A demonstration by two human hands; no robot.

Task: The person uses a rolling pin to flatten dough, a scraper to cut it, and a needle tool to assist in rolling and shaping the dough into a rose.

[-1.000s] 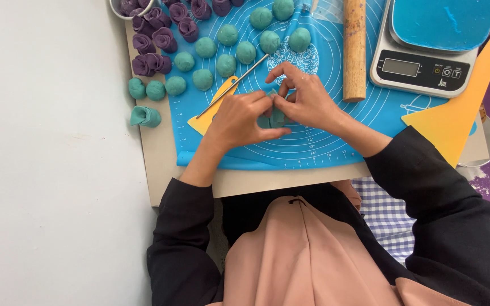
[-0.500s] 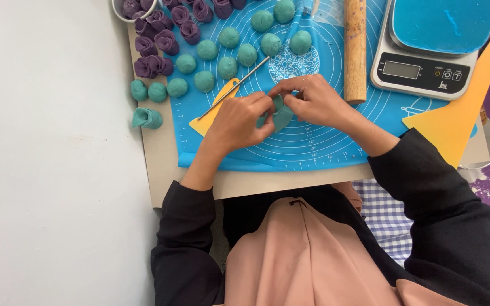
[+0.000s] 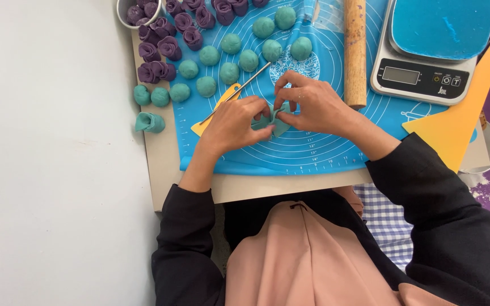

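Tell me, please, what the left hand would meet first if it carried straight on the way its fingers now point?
Probably the green dough piece pinched at its fingertips, with the right hand just beyond; the left hand points right and slightly up the mat.

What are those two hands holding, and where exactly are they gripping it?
A small folded piece of teal dough, pinched at its upper edge between the fingertips of the left hand and right hand, just above the blue silicone mat.

Bare mat (image 3: pixel 313 156) near body; dough balls (image 3: pixel 239 51) crowd beyond, rolling pin (image 3: pixel 355 51) blocks right.
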